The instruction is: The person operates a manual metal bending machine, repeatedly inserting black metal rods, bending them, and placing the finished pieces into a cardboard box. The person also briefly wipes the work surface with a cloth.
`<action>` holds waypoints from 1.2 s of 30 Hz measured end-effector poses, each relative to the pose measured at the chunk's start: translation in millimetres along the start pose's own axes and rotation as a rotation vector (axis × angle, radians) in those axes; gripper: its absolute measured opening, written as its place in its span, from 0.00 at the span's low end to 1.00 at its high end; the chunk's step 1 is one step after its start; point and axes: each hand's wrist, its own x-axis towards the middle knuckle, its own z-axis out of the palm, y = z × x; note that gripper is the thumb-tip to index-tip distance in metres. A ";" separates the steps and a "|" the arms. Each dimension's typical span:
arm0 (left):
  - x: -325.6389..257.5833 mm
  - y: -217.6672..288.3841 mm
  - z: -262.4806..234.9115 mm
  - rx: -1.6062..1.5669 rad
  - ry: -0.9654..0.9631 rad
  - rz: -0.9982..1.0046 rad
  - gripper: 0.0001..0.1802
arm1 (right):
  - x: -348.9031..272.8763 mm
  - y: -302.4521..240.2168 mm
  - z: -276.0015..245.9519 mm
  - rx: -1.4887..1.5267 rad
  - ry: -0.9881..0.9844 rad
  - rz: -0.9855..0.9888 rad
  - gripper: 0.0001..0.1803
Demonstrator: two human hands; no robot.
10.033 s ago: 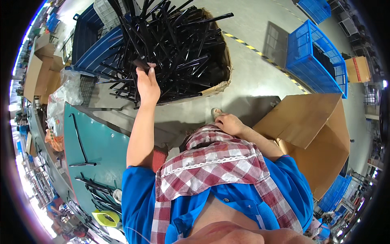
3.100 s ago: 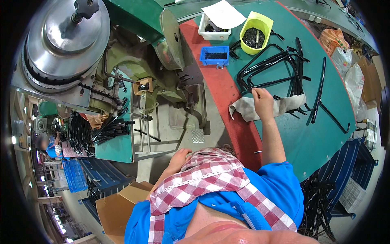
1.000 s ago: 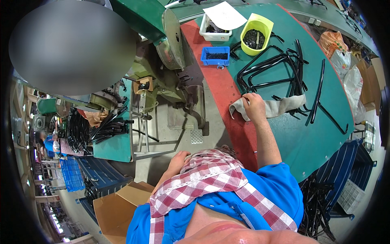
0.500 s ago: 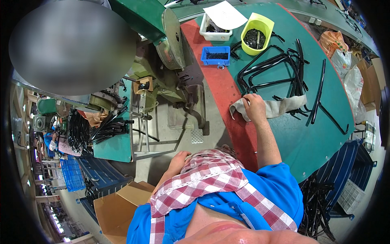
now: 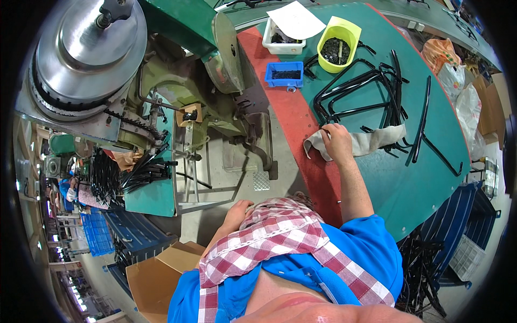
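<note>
My right hand [image 5: 337, 143] rests on the table's near left part, its fingers curled over a strip of grey cloth [image 5: 377, 141]. The cloth stretches to the right from under the hand, toward several bent black metal tubes [image 5: 360, 105]. My left hand [image 5: 237, 213] lies low against my checked apron [image 5: 277, 222]. Its fingers look laid flat, partly hidden by the apron, with nothing seen in them. Just beyond the right hand, a black tube frame lies on the green tabletop [image 5: 388, 199], which has a red border [image 5: 301, 145].
At the back stand a blue tray [image 5: 284, 75], a yellow-green tub [image 5: 340, 43] of small black parts, and a white bin [image 5: 284, 46] under paper. A machine with a steel drum [image 5: 89, 51] stands left, a foot pedal [image 5: 261, 181] below. A cardboard box [image 5: 156, 277] sits lower left.
The steel drum at the upper left, blurred over before, now shows clearly. Both hands and the grey cloth stay where they were; the view has shifted very slightly.
</note>
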 end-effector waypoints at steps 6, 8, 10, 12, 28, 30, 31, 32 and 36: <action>0.2 1.1 -1.6 -0.005 -0.009 -0.009 0.14 | -0.6 2.1 1.7 -0.002 0.001 -0.002 0.06; -0.1 -0.5 -1.1 -0.003 -0.012 -0.006 0.14 | -0.7 0.9 1.6 -0.002 -0.005 0.000 0.06; -0.6 -2.0 -0.5 0.008 -0.009 0.006 0.14 | -0.6 -0.8 0.6 -0.001 -0.015 0.004 0.07; -0.7 -1.8 -0.4 0.003 -0.010 -0.001 0.14 | -0.4 -0.7 0.5 -0.003 -0.010 0.001 0.06; -5.8 -1.3 3.1 -0.019 0.006 0.001 0.14 | -2.2 -2.7 -0.2 -0.012 -0.031 -0.007 0.07; -7.5 -1.8 4.1 -0.020 0.010 0.000 0.14 | -2.8 -2.8 0.5 -0.006 -0.037 -0.012 0.07; -8.3 -2.1 4.7 -0.022 0.011 -0.001 0.14 | -3.4 -2.9 0.7 -0.003 -0.041 -0.014 0.07; -8.4 -2.5 4.9 -0.018 0.013 0.001 0.14 | -3.2 -3.3 0.5 -0.004 -0.037 -0.018 0.07; -5.7 -2.7 3.6 -0.016 0.009 0.007 0.14 | -2.5 -4.1 -1.6 -0.006 -0.031 -0.010 0.07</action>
